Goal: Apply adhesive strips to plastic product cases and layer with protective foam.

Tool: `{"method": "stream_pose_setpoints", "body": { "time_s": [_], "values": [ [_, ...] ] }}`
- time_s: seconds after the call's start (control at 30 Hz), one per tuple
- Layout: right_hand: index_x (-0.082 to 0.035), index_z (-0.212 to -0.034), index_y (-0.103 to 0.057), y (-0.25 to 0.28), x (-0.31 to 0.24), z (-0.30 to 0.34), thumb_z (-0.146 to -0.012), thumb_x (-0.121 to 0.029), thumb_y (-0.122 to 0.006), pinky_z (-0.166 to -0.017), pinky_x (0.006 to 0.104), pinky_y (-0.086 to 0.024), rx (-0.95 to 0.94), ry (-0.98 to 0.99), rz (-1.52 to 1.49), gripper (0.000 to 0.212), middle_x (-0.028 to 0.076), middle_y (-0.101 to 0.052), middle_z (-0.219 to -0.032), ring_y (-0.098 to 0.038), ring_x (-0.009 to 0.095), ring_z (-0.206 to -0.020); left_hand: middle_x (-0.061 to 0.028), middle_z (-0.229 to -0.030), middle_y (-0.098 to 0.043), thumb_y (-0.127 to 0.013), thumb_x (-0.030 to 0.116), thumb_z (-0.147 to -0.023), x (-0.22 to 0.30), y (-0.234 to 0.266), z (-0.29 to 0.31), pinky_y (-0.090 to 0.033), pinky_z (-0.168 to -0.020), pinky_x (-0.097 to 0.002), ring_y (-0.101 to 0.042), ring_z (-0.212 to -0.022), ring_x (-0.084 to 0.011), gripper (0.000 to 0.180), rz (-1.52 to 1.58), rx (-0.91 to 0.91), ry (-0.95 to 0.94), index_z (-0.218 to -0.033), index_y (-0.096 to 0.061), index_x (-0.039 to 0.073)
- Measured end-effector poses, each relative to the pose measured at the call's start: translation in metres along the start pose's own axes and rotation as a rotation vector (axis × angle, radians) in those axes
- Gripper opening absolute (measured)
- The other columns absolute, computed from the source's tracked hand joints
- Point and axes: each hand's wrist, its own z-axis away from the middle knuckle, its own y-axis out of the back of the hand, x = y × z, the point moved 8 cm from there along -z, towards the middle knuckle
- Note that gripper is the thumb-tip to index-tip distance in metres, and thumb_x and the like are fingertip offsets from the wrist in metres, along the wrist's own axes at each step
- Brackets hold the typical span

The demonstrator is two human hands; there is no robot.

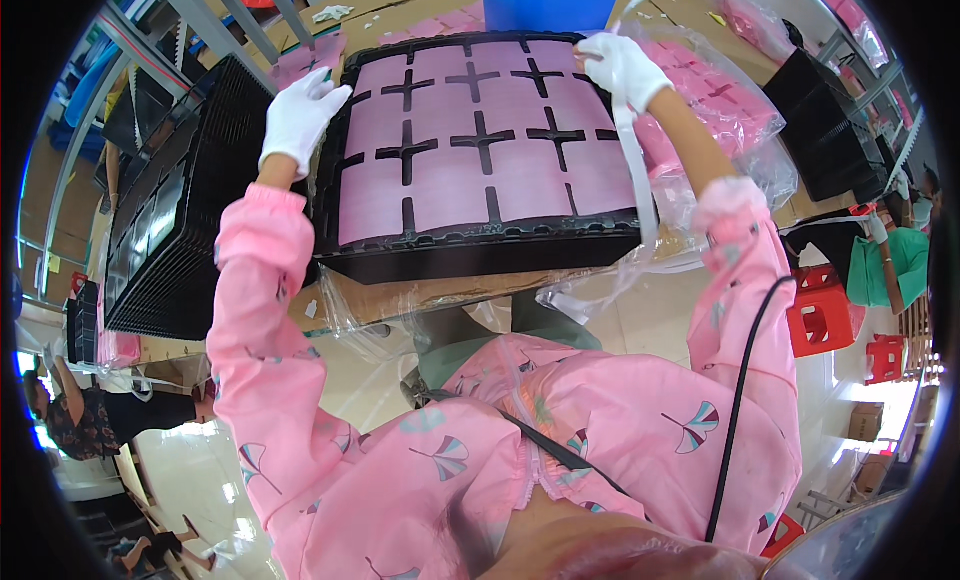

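A black tray [480, 255] stands in front of me on the table, its top covered by pink sheets [520, 185] with black cross-shaped dividers showing between them. My left hand [298, 120], in a white glove, is at the tray's far left edge. Its thumb is spread from the fingers and reaches toward the rim. At the far right corner is my right hand [628, 72], also gloved in white, with fingers bent closed. A white strap [630, 150] runs past that hand and hangs down along the tray's right side; the exact grip is partly hidden.
Nested black trays [165, 220] stand at the left, and another black stack [825, 125] at the right. A blue bin [550, 5] sits behind the tray. Pink sheets in clear plastic [710, 105] lie beside it. Red stools [820, 315] and other people are farther off.
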Motion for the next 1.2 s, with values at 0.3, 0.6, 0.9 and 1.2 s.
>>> {"method": "stream_pose_setpoints", "body": {
  "time_s": [0.3, 0.6, 0.9, 1.2],
  "values": [
    [-0.002, -0.105, -0.065, -0.045, 0.03, -0.077, -0.078, -0.011, -0.059, -0.08, 0.0312, -0.049, -0.148, 0.062, 0.122, 0.029, 0.018, -0.066, -0.094, -0.064, 0.027, -0.087, -0.0121, -0.121, -0.058, -0.06, 0.022, -0.083, 0.003, -0.052, -0.067, -0.043, -0.094, -0.0339, -0.056, -0.109, -0.0294, 0.046, -0.42, -0.098, -0.096, -0.127, -0.052, 0.01],
    [-0.002, -0.084, -0.066, -0.048, 0.019, -0.083, -0.075, -0.009, -0.055, -0.064, 0.0322, -0.047, -0.314, 0.027, 0.109, 0.016, 0.012, -0.062, -0.07, -0.059, 0.022, -0.066, -0.0096, -0.117, -0.061, -0.058, 0.014, -0.084, -0.006, -0.074, -0.085, -0.045, -0.091, -0.0359, -0.057, -0.106, -0.0296, 0.042, -0.432, -0.218, -0.138, -0.126, -0.054, 0.015],
    [-0.002, -0.084, -0.064, -0.039, 0.011, -0.07, -0.076, -0.012, -0.053, -0.071, 0.0378, -0.048, -0.171, -0.018, 0.066, 0.017, 0.019, -0.063, -0.081, -0.062, 0.034, -0.077, -0.0146, -0.103, -0.064, -0.055, 0.014, -0.085, 0.002, -0.078, -0.097, -0.047, -0.083, -0.04, -0.06, -0.093, -0.0335, 0.04, -0.631, -0.213, -0.251, -0.124, -0.056, 0.019],
    [-0.002, -0.082, -0.064, -0.036, 0.014, -0.068, -0.076, -0.013, -0.053, -0.073, 0.0388, -0.048, -0.073, 0.016, 0.102, 0.017, 0.02, -0.063, -0.082, -0.061, 0.036, -0.08, -0.0172, -0.097, -0.064, -0.054, 0.015, -0.084, 0.01, -0.078, -0.092, -0.047, -0.079, -0.0427, -0.061, -0.089, -0.0338, 0.039, -0.73, -0.124, -0.338, -0.123, -0.056, 0.016]
  ]
}}
